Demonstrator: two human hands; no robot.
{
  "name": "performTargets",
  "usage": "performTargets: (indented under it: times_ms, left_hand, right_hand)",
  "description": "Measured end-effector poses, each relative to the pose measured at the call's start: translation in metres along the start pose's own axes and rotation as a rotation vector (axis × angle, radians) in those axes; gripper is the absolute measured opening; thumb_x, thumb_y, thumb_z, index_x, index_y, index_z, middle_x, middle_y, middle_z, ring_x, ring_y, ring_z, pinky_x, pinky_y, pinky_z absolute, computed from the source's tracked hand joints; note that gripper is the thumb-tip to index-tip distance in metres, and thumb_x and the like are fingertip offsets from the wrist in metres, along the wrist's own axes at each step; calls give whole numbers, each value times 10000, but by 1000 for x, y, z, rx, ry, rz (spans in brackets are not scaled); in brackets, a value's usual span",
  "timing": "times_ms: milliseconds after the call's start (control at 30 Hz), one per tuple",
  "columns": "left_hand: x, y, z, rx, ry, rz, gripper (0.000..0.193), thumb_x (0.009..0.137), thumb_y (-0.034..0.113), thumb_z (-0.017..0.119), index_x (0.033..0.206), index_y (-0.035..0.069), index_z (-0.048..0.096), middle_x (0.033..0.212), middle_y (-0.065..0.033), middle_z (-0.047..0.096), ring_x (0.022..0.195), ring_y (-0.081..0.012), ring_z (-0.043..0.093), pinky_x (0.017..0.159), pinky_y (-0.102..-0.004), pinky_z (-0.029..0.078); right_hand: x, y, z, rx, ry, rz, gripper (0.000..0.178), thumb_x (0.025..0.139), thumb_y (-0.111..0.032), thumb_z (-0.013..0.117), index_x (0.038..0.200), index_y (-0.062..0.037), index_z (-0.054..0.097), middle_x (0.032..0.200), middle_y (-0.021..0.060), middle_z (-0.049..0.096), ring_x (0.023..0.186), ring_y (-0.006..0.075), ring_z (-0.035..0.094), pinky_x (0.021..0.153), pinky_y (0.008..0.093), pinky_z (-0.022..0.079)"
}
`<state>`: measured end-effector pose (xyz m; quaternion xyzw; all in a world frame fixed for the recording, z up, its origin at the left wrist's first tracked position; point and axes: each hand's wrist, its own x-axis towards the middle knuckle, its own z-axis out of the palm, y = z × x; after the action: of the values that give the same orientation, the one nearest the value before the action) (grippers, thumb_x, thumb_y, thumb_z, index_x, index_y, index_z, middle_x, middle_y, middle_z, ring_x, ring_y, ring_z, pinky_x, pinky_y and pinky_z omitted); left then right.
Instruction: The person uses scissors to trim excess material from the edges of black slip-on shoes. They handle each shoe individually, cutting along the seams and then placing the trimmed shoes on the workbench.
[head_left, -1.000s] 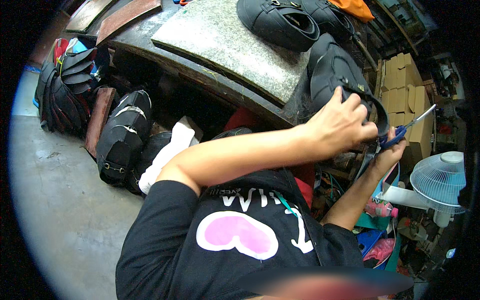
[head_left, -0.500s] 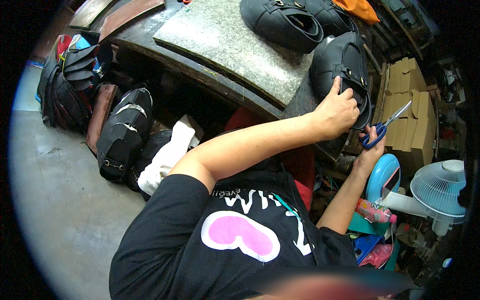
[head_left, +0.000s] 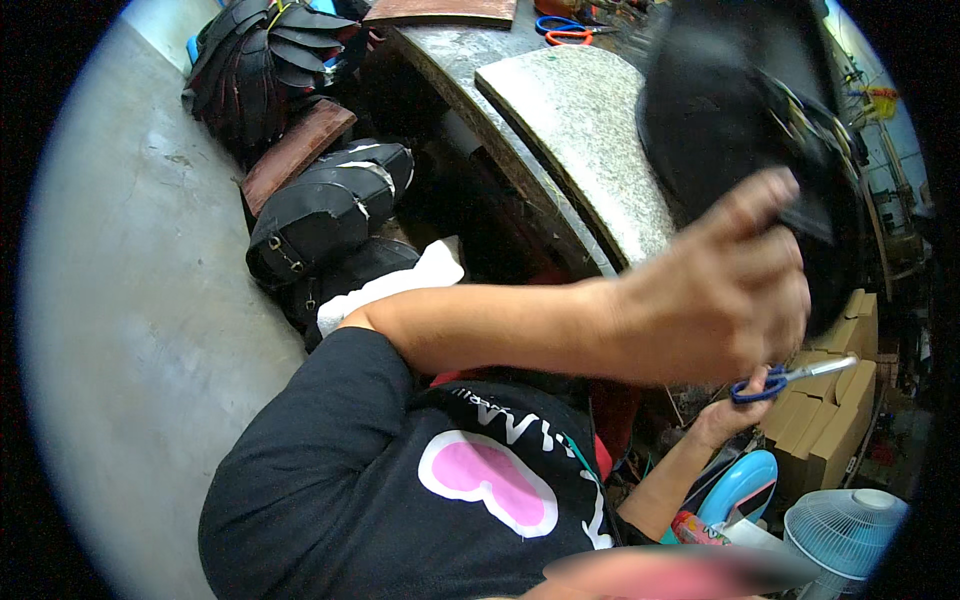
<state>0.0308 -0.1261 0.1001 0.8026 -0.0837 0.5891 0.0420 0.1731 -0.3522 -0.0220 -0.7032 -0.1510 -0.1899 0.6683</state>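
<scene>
A black shoe upper [head_left: 710, 110] with a metal-trimmed strap is raised close to the camera at the upper right, blurred by motion. My left hand [head_left: 715, 295] reaches across from the left and is closed on its near edge; the fingertips are partly smeared. Below and beyond that wrist, my right hand [head_left: 735, 418] grips blue-handled scissors [head_left: 762, 385], their blades pointing right and apart from the shoe upper.
A speckled stone slab [head_left: 575, 110] lies on the workbench [head_left: 425, 45], with red and blue-handled tools [head_left: 568, 32] behind. Black shoe uppers [head_left: 325, 215] are piled left of the bench. Cardboard boxes [head_left: 825, 415] and a fan [head_left: 845, 535] stand at the right.
My left hand has lifted the shoe upper off the bench toward the camera. My right hand still holds the scissors. The view has turned, shifting the bench.
</scene>
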Motion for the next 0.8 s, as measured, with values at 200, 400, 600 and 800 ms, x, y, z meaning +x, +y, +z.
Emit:
performTargets:
  times_ms: [200, 400, 600, 800]
  left_hand:
    - [-61, -144, 7, 217, -269, -228, 321, 722, 301, 792, 977, 131, 696, 932, -39, 648, 1062, -258, 584, 1081, -578, 314]
    - [-123, -200, 21, 295, -481, -350, 545, 740, 322, 821, 1208, 134, 616, 1128, -98, 582, 1157, -317, 531, 1110, -654, 267]
    - [-113, -183, 28, 489, -388, -417, 623, 743, 206, 809, 1310, 107, 572, 1248, -119, 494, 1262, -330, 424, 1107, -531, 283]
    - [-108, -109, 31, -76, -493, -408, 412, 808, 174, 756, 1188, 79, 627, 1217, -172, 562, 1173, -365, 539, 1001, -443, 447]
  right_hand:
    - [-5, 18, 5, 157, -278, 149, 286, 930, -82, 684, 1148, 0, 518, 998, 78, 611, 833, 156, 627, 790, 293, 512]
    - [6, 15, -5, -187, -419, 146, 311, 907, -79, 731, 1141, 27, 555, 948, 24, 612, 825, 100, 604, 769, 237, 502]
    - [15, -4, -9, -906, -455, 43, 283, 830, -268, 772, 1020, -77, 684, 727, 53, 701, 669, 202, 675, 630, 349, 497]
    - [43, -16, 14, -1178, -594, -92, 388, 835, -342, 752, 1098, -61, 704, 1047, 146, 650, 961, 356, 657, 811, 435, 513]
